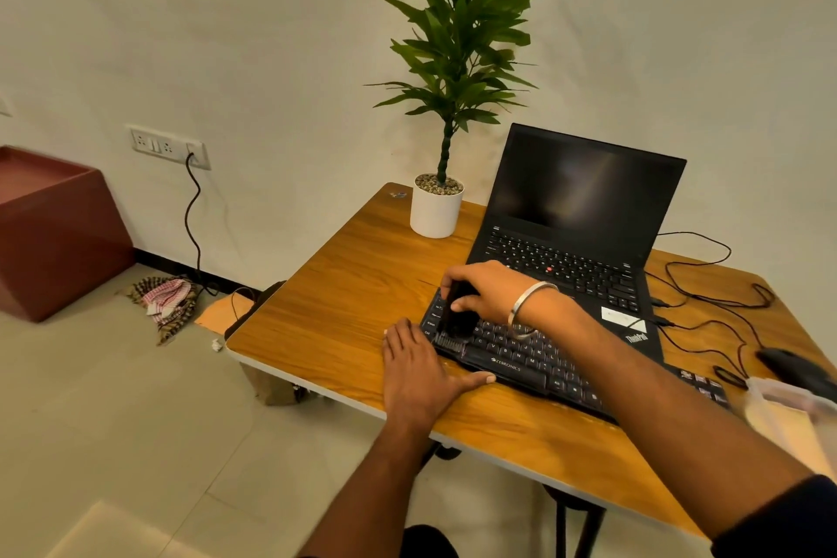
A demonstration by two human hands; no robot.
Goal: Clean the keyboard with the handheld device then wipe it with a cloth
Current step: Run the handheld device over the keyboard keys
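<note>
Right hand (487,285) gripped handheld device (457,315) over keyboard (534,358) left end
Left hand (419,365) lay flat, steadying it near table (344,285) front edge; device probably light, rigid, held mid-body

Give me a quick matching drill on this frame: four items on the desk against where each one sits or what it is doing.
Items:
1. left hand
2. right hand
3. potted plant
4. laptop

States:
A. open, dark screen, behind the keyboard
B. grips the black handheld cleaner over the keyboard's left end
C. lies flat on the table at the keyboard's left edge
D. stands at the table's far corner

Pairs: 1-C, 2-B, 3-D, 4-A
</note>
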